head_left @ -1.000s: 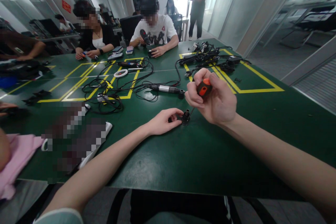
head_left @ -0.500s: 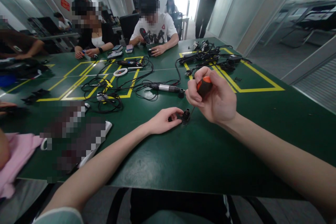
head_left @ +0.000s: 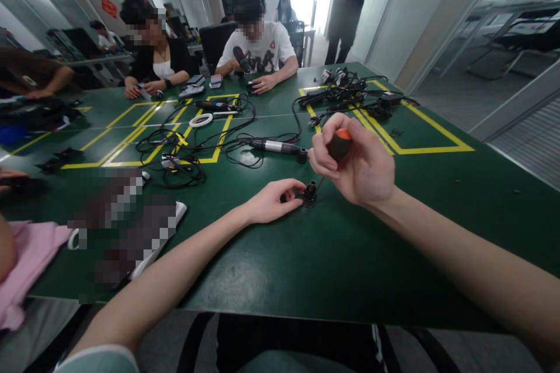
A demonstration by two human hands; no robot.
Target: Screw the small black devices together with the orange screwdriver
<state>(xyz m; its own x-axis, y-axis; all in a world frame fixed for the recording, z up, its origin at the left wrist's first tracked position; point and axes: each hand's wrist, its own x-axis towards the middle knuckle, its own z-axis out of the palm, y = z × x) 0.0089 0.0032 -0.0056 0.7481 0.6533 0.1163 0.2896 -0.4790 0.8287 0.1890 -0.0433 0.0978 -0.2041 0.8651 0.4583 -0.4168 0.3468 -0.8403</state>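
Observation:
My right hand [head_left: 356,157] is wrapped round the orange and black handle of a screwdriver [head_left: 339,144]. Its thin shaft slants down to a small black round part [head_left: 309,193] standing on the green table. Where the tip meets the part is too small to make out. Thumb and fingers of my left hand [head_left: 275,201] close on the part's left side, steadying it against the tabletop. Just beyond the part lies a grey and black cylindrical power tool [head_left: 277,147] with a dark round head and a cable.
Tangled black cables [head_left: 175,169] lie left of centre, with a white ring [head_left: 200,120] beyond. A heap of cabled tools [head_left: 350,90] sits at the back right inside yellow tape [head_left: 437,150]. Pixelated flat items [head_left: 144,239] and pink cloth [head_left: 35,250] are at left. People sit across the table.
The screwdriver handle has turned slightly in my right hand, with less orange showing. My left hand and the black part stay in place.

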